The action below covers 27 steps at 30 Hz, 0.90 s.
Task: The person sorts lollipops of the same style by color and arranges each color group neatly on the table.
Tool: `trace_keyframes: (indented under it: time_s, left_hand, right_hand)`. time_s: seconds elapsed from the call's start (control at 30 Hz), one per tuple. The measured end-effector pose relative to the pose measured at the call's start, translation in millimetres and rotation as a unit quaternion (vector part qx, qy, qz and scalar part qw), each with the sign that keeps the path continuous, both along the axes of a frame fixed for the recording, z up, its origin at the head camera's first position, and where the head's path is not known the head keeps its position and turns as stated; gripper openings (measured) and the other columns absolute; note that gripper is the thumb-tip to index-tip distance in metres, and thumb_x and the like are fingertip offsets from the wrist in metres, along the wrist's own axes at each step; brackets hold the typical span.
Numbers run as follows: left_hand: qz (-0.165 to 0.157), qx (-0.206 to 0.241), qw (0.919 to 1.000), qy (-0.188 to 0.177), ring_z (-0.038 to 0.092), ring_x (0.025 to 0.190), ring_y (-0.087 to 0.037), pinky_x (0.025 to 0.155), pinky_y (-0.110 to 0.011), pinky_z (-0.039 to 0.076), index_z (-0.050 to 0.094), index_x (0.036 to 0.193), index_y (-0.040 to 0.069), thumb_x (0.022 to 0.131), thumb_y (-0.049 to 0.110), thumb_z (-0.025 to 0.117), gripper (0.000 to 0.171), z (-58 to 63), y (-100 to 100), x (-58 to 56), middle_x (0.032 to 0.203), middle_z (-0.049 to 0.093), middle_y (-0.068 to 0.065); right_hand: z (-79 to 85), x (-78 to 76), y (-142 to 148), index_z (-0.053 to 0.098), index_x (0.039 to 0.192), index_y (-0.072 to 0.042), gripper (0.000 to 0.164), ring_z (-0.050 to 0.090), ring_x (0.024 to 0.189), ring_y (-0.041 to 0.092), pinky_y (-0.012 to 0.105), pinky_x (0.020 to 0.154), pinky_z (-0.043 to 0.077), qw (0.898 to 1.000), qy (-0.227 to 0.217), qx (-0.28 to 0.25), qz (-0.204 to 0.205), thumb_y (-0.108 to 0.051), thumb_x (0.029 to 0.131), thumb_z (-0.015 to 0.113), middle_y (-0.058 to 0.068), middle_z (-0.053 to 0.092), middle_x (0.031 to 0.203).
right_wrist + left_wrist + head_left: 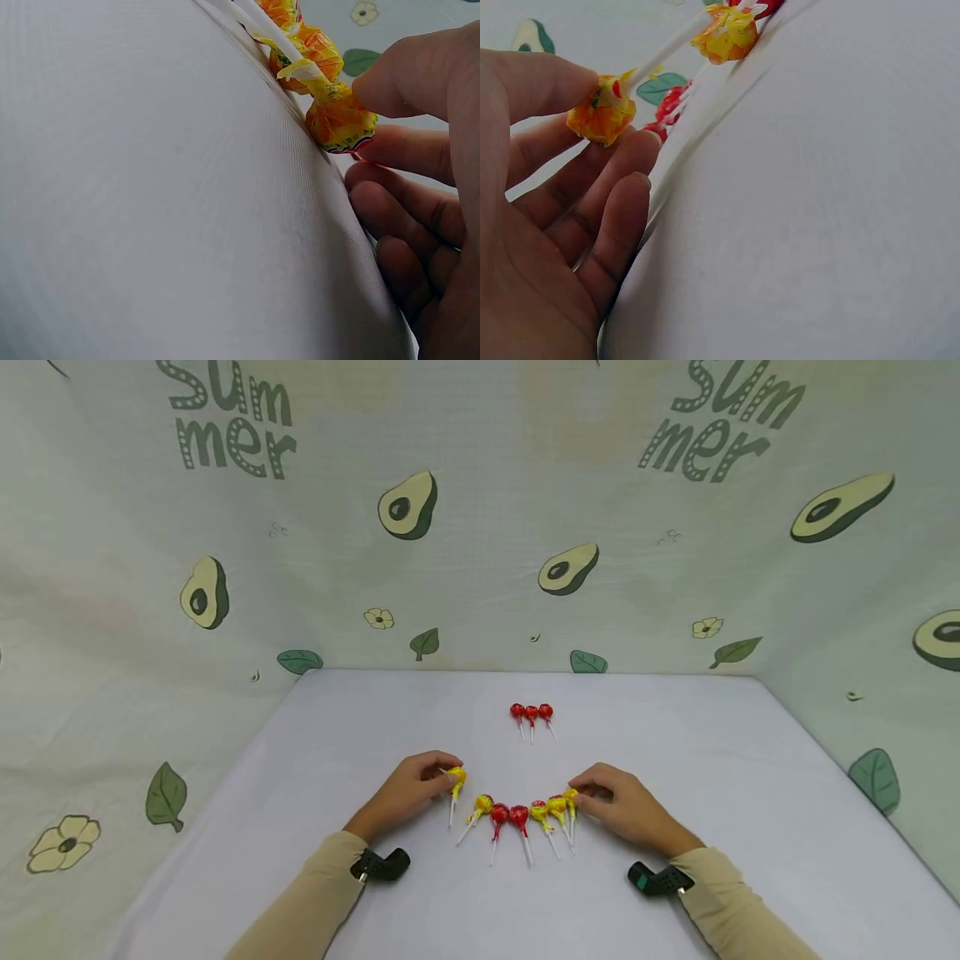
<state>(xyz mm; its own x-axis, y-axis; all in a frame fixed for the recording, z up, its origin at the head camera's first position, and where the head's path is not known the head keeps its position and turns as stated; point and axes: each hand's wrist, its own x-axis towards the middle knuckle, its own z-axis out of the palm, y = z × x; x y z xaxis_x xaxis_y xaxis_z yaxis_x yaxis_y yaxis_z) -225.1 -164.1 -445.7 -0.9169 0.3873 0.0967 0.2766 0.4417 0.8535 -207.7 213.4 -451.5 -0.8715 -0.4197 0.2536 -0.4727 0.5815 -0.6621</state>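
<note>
"Where's the left-end yellow lollipop (457, 773)?"
"In the left hand (408, 787). Thumb and finger pinch its round top. Its stick (452, 812) points toward the near side, and the next yellow lollipop (483, 803) is just beside it, to the right."
"And the right hand (628, 806)?"
"It pinches the right-end yellow lollipop (572, 796) by its top."
</note>
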Motion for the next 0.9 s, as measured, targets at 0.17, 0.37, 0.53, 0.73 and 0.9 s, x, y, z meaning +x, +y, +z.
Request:
trace_keyframes:
  time_s: [0.17,0.37,0.53,0.73,0.9]
  left_hand:
    - [0.01,-0.009,0.9999,-0.002,0.059,0.087,-0.019,0.068,-0.029,0.05,0.069,0.125,0.017,0.098,0.029,0.066,0.03,3.6,8,-5.2,0.102,0.067,0.006]
    - [0.006,-0.007,0.9999,-0.008,0.061,0.089,-0.018,0.072,-0.032,0.05,0.069,0.126,0.014,0.098,0.031,0.067,0.034,8.6,16,-14.8,0.104,0.069,0.006]
    - [-0.003,-0.011,0.9994,-0.034,0.063,0.092,-0.016,0.077,-0.032,0.052,0.069,0.127,0.013,0.097,0.034,0.067,0.036,14.4,27,-23.7,0.104,0.07,0.005]
    - [-0.005,-0.007,0.998,-0.063,0.064,0.093,-0.018,0.077,-0.034,0.052,0.07,0.125,0.016,0.097,0.034,0.066,0.033,23.0,39,-32.3,0.104,0.07,0.004]
    - [0.008,-0.003,0.9964,-0.085,0.064,0.094,-0.018,0.079,-0.033,0.052,0.07,0.125,0.015,0.096,0.034,0.068,0.034,27.0,48,-39.7,0.106,0.07,0.003]
  right_hand:
    - [-0.1,1.3,4,0.073,0.11,-0.019,0.018,0.059,0.089,0.008,0.026,0.079,0.05,1.0,0.005,0.001,-0.007,-0.017,0.092,0.073,-0.012,0.064,0.102]
    - [-2.3,2.9,5,0.073,0.11,-0.02,0.018,0.059,0.09,0.007,0.026,0.08,0.05,1.0,-0.002,0.005,-0.008,-0.02,0.092,0.073,-0.013,0.063,0.101]
    - [-1.8,1.6,6,0.072,0.111,-0.02,0.019,0.059,0.09,0.007,0.027,0.082,0.05,1.0,0.007,0.007,-0.007,-0.02,0.092,0.073,-0.014,0.063,0.102]
    - [-0.9,0.1,5,0.073,0.111,-0.02,0.019,0.06,0.091,0.007,0.028,0.082,0.05,1.0,0.01,0.005,0.001,-0.018,0.091,0.074,-0.014,0.063,0.103]
    - [-2.0,0.7,3,0.072,0.111,-0.02,0.019,0.06,0.092,0.007,0.029,0.084,0.05,1.0,0.008,0.005,0.009,-0.021,0.092,0.073,-0.014,0.063,0.103]
